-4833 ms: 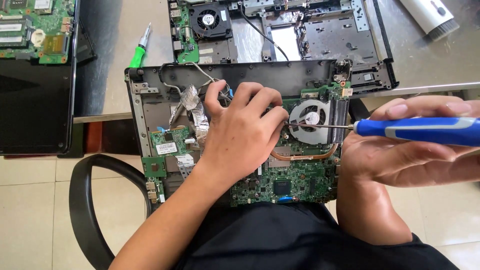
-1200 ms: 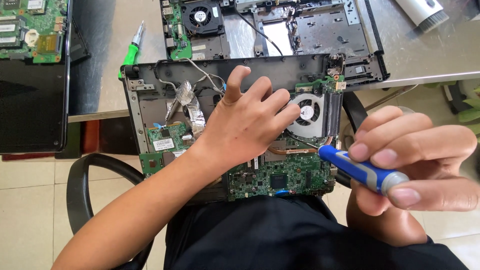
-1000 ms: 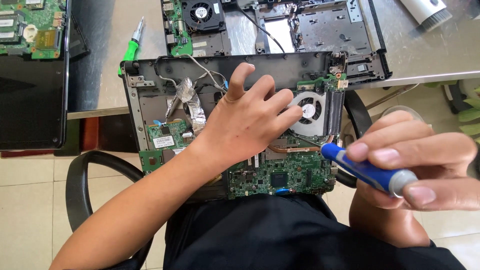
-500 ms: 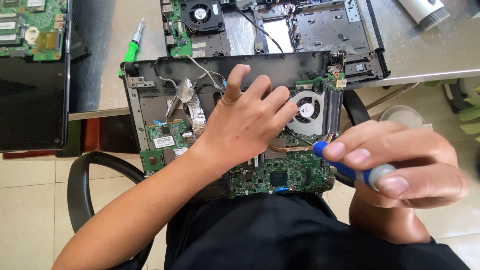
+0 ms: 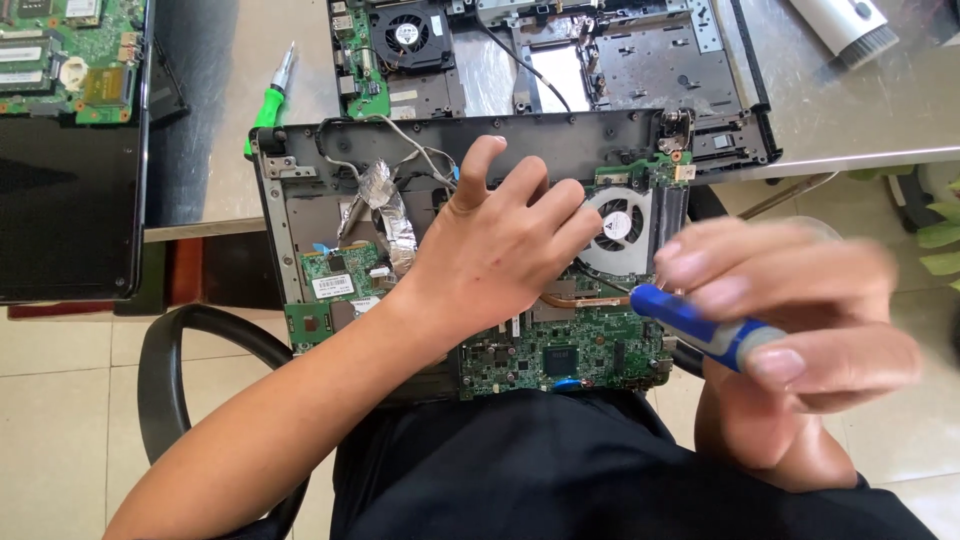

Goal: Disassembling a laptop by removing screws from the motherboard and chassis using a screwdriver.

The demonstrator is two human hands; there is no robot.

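Note:
An opened laptop base [image 5: 300,200] rests on my lap with its green motherboard [image 5: 570,355] and a round cooling fan [image 5: 618,225] exposed. My left hand [image 5: 500,245] lies flat on the middle of the board, fingers spread toward the fan. My right hand [image 5: 790,300], blurred by motion, grips a blue-handled screwdriver [image 5: 705,330] at the board's right side. The thin shaft points toward the copper heat pipe [image 5: 580,298] just below the fan.
A second stripped laptop chassis [image 5: 560,70] with its own fan lies on the metal table [image 5: 860,110] behind. A green-handled screwdriver [image 5: 268,100] lies at its left. Another laptop with a green board [image 5: 70,50] sits far left. A black chair arm [image 5: 200,340] curves below.
My right hand has turned and shifted with the screwdriver, swinging its handle down to the right of the fan. My left hand has stayed pressed on the board.

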